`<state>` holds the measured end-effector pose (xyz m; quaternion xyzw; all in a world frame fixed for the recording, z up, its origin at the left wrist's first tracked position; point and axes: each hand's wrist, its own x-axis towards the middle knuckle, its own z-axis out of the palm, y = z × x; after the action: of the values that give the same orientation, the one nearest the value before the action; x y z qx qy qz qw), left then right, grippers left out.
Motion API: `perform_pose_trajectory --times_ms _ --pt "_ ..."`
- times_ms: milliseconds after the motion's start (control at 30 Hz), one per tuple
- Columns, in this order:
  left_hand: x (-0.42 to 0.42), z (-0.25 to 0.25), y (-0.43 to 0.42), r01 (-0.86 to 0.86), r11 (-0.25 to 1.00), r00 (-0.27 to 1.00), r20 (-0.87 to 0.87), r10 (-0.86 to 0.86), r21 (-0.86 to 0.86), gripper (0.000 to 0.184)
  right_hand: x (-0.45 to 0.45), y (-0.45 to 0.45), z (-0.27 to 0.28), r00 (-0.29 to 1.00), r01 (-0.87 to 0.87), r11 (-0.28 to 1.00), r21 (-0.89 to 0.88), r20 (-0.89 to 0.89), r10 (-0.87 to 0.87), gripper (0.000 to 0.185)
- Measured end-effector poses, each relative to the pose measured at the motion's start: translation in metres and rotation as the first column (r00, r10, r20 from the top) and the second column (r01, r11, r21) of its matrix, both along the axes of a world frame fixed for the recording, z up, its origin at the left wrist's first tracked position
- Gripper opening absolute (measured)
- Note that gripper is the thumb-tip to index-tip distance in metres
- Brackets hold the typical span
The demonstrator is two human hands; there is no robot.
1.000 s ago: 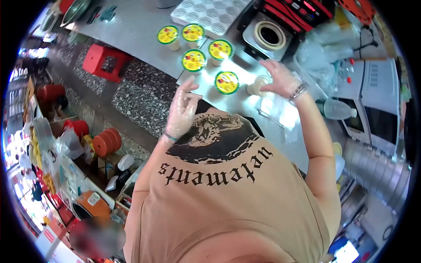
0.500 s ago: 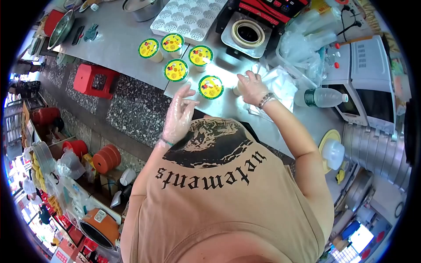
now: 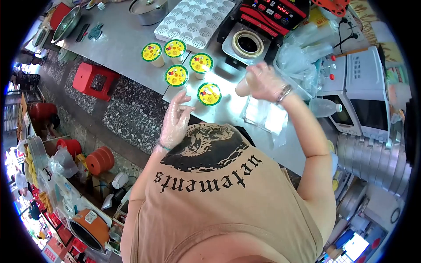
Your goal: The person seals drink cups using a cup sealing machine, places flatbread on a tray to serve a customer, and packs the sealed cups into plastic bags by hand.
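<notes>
My right hand (image 3: pixel 266 82), in a clear plastic glove, is closed around a pale cup (image 3: pixel 242 87) near the front of the cup sealing machine (image 3: pixel 247 44). The hand hides the cup's upper part. Several sealed cups with yellow and green film lids stand left of it; the nearest sealed cup (image 3: pixel 209 94) lies between my hands. My left hand (image 3: pixel 176 120), also gloved, hovers by the table's front edge with its fingers loosely bent and apart. It holds nothing.
Behind the cups lies a white moulded tray (image 3: pixel 193 26), with a lidded pot (image 3: pixel 149 11) beyond. On the right are clear plastic bags (image 3: pixel 298 57), a plastic bottle (image 3: pixel 322 108) and a white microwave (image 3: pixel 364 87). A red stool (image 3: pixel 94 81) stands on the floor at left.
My right hand has lifted the cup and moved it slightly right and toward the sealing machine. My left hand stays almost in place, and the view has shifted a little.
</notes>
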<state>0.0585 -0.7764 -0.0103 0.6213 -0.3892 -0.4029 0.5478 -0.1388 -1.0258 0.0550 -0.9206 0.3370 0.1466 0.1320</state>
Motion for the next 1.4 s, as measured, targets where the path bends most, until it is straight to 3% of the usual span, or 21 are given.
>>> perform_pose_trajectory --times_ms 133,267,333,533,567,833,933,1300,1400 --pt "-0.002 -0.003 -0.001 -0.035 0.999 0.999 -0.026 0.034 -0.036 0.050 0.008 -0.041 0.042 0.987 -0.090 0.985 -0.146 0.122 0.108 0.071" --pt "-0.002 -0.003 0.000 -0.025 0.999 1.000 -0.001 0.025 -0.047 0.051 0.031 -0.076 0.077 0.992 -0.026 0.982 -0.188 0.117 0.048 0.076" --pt "-0.002 -0.004 0.000 -0.038 0.998 0.999 -0.005 0.038 -0.045 0.051 0.043 -0.084 0.085 0.995 0.003 0.980 -0.201 0.095 0.017 0.067" --pt "0.002 -0.007 0.003 -0.061 0.998 0.998 0.008 0.061 -0.029 0.050 0.071 -0.123 0.050 0.995 0.099 0.961 -0.258 0.050 -0.089 0.058" --pt "0.002 -0.007 0.003 -0.065 0.997 0.998 0.007 0.065 -0.029 0.050 0.074 -0.133 0.041 0.996 0.086 0.977 -0.193 -0.019 -0.092 0.072" --pt "0.006 -0.002 0.002 -0.047 0.999 0.998 0.047 0.046 0.020 0.050 0.086 -0.146 -0.050 0.983 0.172 0.970 -0.170 -0.034 -0.180 0.063" --pt "0.006 -0.002 0.002 -0.048 0.998 0.998 0.033 0.047 0.033 0.049 0.086 -0.139 -0.055 0.977 0.175 0.975 -0.136 -0.102 -0.189 0.070" --pt "0.006 -0.004 -0.002 -0.018 0.999 1.000 -0.004 0.019 0.044 0.049 0.080 -0.145 -0.070 0.981 0.171 0.981 -0.096 -0.075 -0.178 0.083" --pt "0.005 -0.005 -0.004 0.002 0.999 1.000 -0.016 -0.001 0.045 0.050 0.069 -0.143 -0.072 0.983 0.183 0.979 -0.092 0.044 -0.179 0.087"
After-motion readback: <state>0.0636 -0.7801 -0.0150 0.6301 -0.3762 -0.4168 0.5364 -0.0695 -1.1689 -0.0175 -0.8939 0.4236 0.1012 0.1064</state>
